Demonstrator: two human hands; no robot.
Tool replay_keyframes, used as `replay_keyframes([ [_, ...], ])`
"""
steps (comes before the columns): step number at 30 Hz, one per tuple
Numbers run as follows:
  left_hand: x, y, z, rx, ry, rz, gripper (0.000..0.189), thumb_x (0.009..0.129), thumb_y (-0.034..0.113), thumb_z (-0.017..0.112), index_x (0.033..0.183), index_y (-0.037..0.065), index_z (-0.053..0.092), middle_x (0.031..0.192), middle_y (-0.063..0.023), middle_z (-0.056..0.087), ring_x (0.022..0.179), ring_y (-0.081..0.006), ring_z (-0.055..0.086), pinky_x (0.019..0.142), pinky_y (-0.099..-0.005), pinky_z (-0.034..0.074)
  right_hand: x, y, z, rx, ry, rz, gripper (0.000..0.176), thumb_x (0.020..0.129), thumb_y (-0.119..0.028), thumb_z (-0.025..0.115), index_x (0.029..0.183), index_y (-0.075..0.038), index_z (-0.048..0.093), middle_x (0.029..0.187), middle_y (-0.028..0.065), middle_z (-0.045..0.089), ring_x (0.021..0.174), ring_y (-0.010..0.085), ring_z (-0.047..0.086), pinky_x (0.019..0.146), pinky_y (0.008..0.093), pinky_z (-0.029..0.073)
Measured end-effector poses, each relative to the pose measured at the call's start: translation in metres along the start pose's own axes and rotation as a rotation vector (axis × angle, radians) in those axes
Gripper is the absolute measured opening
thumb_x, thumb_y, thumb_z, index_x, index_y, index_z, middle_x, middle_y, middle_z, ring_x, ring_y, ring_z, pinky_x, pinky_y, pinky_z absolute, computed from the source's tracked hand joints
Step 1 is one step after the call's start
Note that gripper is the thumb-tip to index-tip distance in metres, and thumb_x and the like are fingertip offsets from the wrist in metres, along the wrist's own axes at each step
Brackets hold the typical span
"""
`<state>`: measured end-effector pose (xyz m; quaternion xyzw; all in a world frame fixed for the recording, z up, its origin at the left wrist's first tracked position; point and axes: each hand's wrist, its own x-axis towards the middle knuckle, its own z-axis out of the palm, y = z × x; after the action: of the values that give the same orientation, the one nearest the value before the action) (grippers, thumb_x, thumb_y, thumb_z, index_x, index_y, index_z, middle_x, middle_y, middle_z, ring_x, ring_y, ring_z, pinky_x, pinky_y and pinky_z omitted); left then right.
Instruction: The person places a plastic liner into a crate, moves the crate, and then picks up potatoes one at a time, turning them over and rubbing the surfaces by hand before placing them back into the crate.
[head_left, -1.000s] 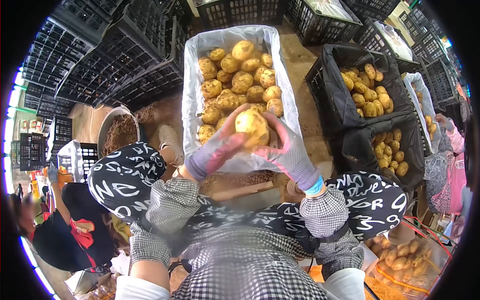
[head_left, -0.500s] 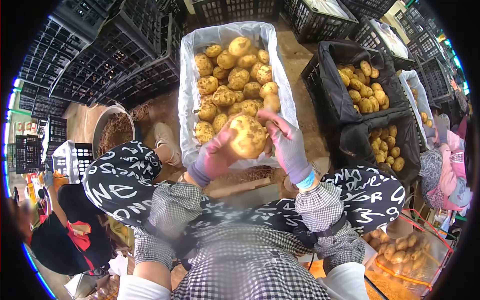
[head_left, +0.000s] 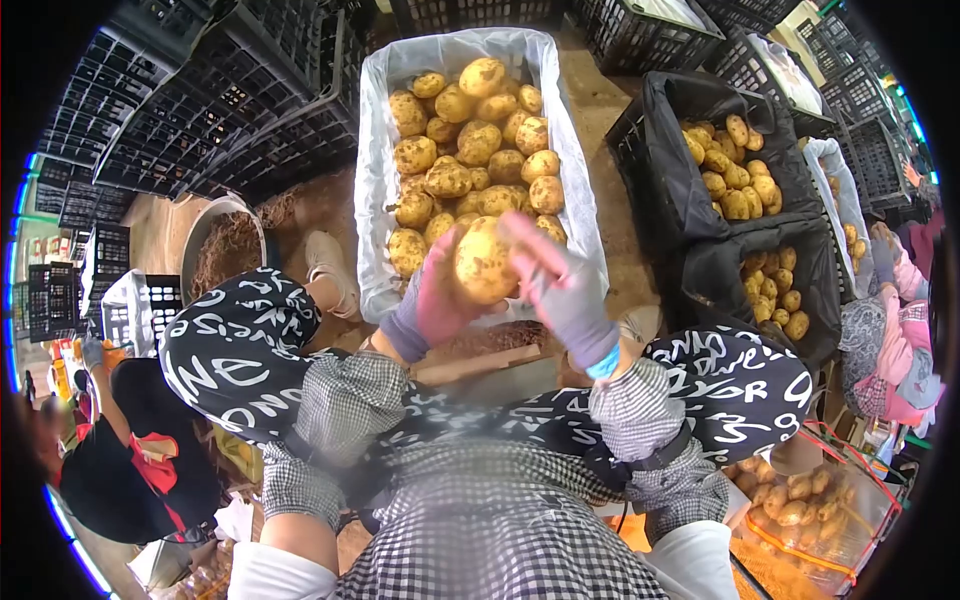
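A large, dirt-specked potato (head_left: 483, 262) is held over the near end of a crate. My left hand (head_left: 436, 290), in a pink and grey glove, wraps around its left side. My right hand (head_left: 568, 298), gloved alike and somewhat blurred, has its fingers stretched out against or very near the potato's right side; contact is hard to make out. Below and beyond both hands stands the crate, lined with white sheeting (head_left: 585, 215). Several soil-marked potatoes (head_left: 479, 143) lie piled in it.
Two black-lined crates (head_left: 690, 215) with smaller potatoes stand at the right. A round tub (head_left: 190, 262) of brown debris sits at the left, near stacked black crates (head_left: 230, 110). Bagged potatoes (head_left: 800, 500) lie at lower right. Other people (head_left: 890, 340) sit at both sides.
My right hand has shifted from gripping the potato's right side to outstretched fingers beside it. The potato has turned and moved slightly left in my left hand.
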<state>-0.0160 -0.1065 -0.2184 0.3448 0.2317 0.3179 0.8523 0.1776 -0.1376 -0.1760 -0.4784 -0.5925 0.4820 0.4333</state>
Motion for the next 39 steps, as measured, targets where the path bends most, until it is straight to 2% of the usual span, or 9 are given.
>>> replay_keyframes([
  [7,0.001,0.012,0.019,-0.420,0.344,-0.186,0.059,0.095,0.061,0.046,0.137,0.019,0.047,0.142,-0.0018,0.048,0.130,-0.0218,0.046,0.105,-0.0475,0.039,-0.007,0.000,0.008,0.179,-0.005,0.000,0.045,0.095,0.000,0.058,0.138,-0.012,0.057,0.124,0.0023,0.069,0.066,0.0017,0.053,0.058,0.0173,0.046],
  [10,0.003,0.006,-0.009,-0.591,-0.130,-0.123,0.059,0.096,0.061,0.043,0.139,0.020,0.046,0.143,-0.0016,0.046,0.130,-0.0217,0.046,0.103,-0.0445,0.042,0.000,0.006,0.001,0.152,0.148,0.083,0.045,0.094,0.005,0.053,0.136,-0.009,0.058,0.125,0.0043,0.068,0.073,0.0020,0.056,0.061,0.0163,0.046],
  [12,0.004,0.004,-0.002,-0.431,0.042,-0.074,0.061,0.098,0.060,0.042,0.141,0.017,0.044,0.142,-0.0036,0.048,0.128,-0.0222,0.049,0.103,-0.0423,0.043,0.005,0.013,-0.012,0.170,0.196,0.174,0.045,0.101,-0.023,0.056,0.143,-0.007,0.049,0.100,0.0036,0.068,0.064,0.0048,0.057,0.052,0.0212,0.046],
  [19,0.014,0.059,0.031,0.193,0.134,0.137,0.064,0.103,0.050,0.043,0.148,0.004,0.039,0.138,-0.0117,0.055,0.127,-0.0261,0.053,0.109,-0.0406,0.041,0.012,-0.002,-0.023,0.824,0.065,0.406,0.056,0.095,-0.058,0.053,0.126,-0.011,0.056,0.108,0.0077,0.065,0.070,0.0143,0.063,0.048,0.0247,0.045],
  [23,0.046,0.057,-0.030,1.194,0.246,0.047,0.053,0.099,0.039,0.054,0.137,0.002,0.053,0.137,-0.0166,0.057,0.126,-0.0236,0.055,0.102,-0.0381,0.047,0.018,-0.043,-0.088,1.077,0.223,0.134,0.061,0.093,-0.056,0.056,0.134,-0.010,0.050,0.118,0.0146,0.062,0.070,0.0158,0.058,0.047,0.0229,0.042],
  [26,0.045,0.049,-0.018,1.998,-0.157,-0.954,0.055,0.087,0.040,0.064,0.124,-0.001,0.060,0.113,-0.0167,0.071,0.102,-0.0290,0.069,0.082,-0.0404,0.054,-0.015,-0.066,-0.174,1.301,0.251,-0.100,0.067,0.091,-0.054,0.060,0.139,-0.009,0.046,0.139,0.0205,0.048,0.079,0.0168,0.054,0.060,0.0290,0.046],
  [33,0.073,0.007,-0.112,1.699,-0.393,-0.941,0.060,0.080,0.035,0.075,0.128,0.001,0.060,0.106,-0.0130,0.071,0.094,-0.0231,0.069,0.082,-0.0360,0.055,-0.157,-0.209,-0.303,0.927,0.913,-0.789,0.055,0.086,-0.054,0.068,0.122,-0.014,0.057,0.114,0.0079,0.064,0.092,0.0252,0.062,0.077,0.0389,0.055],
  [37,0.065,0.007,-0.117,1.442,-0.320,-1.084,0.064,0.076,0.031,0.080,0.129,0.000,0.060,0.101,-0.0116,0.072,0.085,-0.0199,0.069,0.076,-0.0335,0.055,-0.285,-0.288,-0.387,0.153,0.931,-1.073,0.058,0.081,-0.056,0.072,0.112,-0.009,0.057,0.103,0.0058,0.064,0.092,0.0219,0.064,0.077,0.0354,0.059],
  [39,0.063,0.014,-0.115,1.371,-0.253,-1.063,0.063,0.076,0.029,0.081,0.127,-0.001,0.061,0.096,-0.0117,0.072,0.076,-0.0189,0.069,0.068,-0.0324,0.056,-0.343,-0.303,-0.450,0.437,1.113,-1.249,0.048,0.085,-0.043,0.073,0.108,-0.005,0.056,0.103,0.0111,0.062,0.090,0.0253,0.063,0.075,0.0360,0.059],
])
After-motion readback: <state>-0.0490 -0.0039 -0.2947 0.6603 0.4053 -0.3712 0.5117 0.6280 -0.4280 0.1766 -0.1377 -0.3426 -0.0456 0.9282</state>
